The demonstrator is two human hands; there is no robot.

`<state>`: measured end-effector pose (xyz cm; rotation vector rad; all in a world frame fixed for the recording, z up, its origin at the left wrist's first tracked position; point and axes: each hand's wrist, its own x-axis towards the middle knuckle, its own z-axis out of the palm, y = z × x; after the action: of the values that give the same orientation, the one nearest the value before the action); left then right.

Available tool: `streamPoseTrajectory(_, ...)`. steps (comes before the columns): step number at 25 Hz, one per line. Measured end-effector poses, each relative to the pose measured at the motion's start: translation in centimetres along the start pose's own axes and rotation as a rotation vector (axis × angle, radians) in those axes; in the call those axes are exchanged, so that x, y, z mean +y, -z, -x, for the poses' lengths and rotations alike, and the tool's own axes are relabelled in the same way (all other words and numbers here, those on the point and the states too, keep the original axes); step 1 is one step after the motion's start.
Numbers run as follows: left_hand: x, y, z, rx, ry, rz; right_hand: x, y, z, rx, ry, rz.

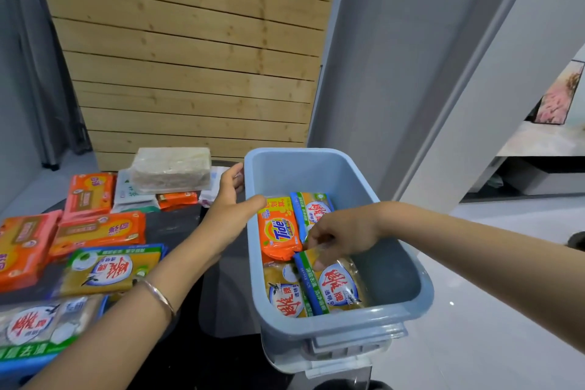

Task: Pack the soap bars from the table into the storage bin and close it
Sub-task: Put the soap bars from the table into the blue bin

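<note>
Soap bars are going in, and we're somewhere in the early-to-middle stretch of this job. Nearest the camera, the blue storage bin sits off the table's right edge on what looks like a clear lid or stand; I can't tell which. Inside it, at the near end, two clear-wrapped yellow bars lie side by side, and the right hand is down in the bin, fingertips pinched on the top edge of the right-hand one, the clear-wrapped bar, setting it into place beside its twin. Behind those, an orange Tide bar and another blue-edged bar lie flat on the bin floor. So four are packed, all along the left side, with the right half of the floor bare.

Over on the left, the left hand rests open across the bin's left wall, thumb hooked inside the rim, steadying it and gripping no soap.

Plenty remains on the dark table: near the wrist a green-and-blue bar, another clear-wrapped pack at the near corner, then several orange packs, and farthest back a pale wrapped block on white packets. By my count at least seven still need moving. Closing hasn't begun.
</note>
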<state>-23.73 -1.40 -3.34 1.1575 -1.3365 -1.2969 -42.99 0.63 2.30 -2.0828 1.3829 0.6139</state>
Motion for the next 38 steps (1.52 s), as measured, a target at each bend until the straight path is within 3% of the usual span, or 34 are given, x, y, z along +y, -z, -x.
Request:
streamPoseTrajectory(6,0.2,-0.1,0.3,0.001,0.011,0.048,0.7,-0.3,0.0,0.051,-0.015,0.08)
streamPoseTrajectory(10,0.3,-0.2,0.5,-0.005,0.012,0.033,1.0,-0.8,-0.1,0.23,-0.028,0.111)
streamPoseTrajectory(12,0.3,-0.2,0.5,-0.002,0.009,0.037,1.1,-0.6,0.1,0.279,-0.009,0.015)
streamPoseTrajectory(14,0.2,-0.3,0.5,0.006,0.009,0.024,1.0,-0.8,0.3,0.179,0.029,-0.098)
streamPoseTrajectory(17,0.4,-0.4,0.5,0.013,0.007,0.014,0.7,-1.9,-0.7,0.022,0.019,-0.052)
streamPoseTrajectory(20,0.6,-0.3,0.6,0.004,0.01,-0.015,0.8,-2.1,-1.0,-0.011,0.0,-0.033)
streamPoseTrajectory(25,0.3,1.7,0.9,-0.011,0.001,-0.132,0.3,0.6,1.8,0.222,0.102,-0.4)
streamPoseTrajectory(28,-1.0,5.7,1.6,-0.006,-0.039,-0.321,-1.0,1.1,2.1,0.358,0.188,-0.57)
streamPoseTrajectory(30,-2.1,9.7,2.0,-0.054,-0.036,-0.664,-2.2,1.1,1.8,0.434,0.227,-0.667)
streamPoseTrajectory(33,-3.3,15.4,3.1,-0.266,0.173,-1.263,-4.0,1.2,1.2,0.492,0.278,-0.723)
streamPoseTrajectory(38,-3.9,18.0,4.0,-0.309,0.074,-1.426,-5.9,1.0,0.8,0.589,0.269,-0.719)
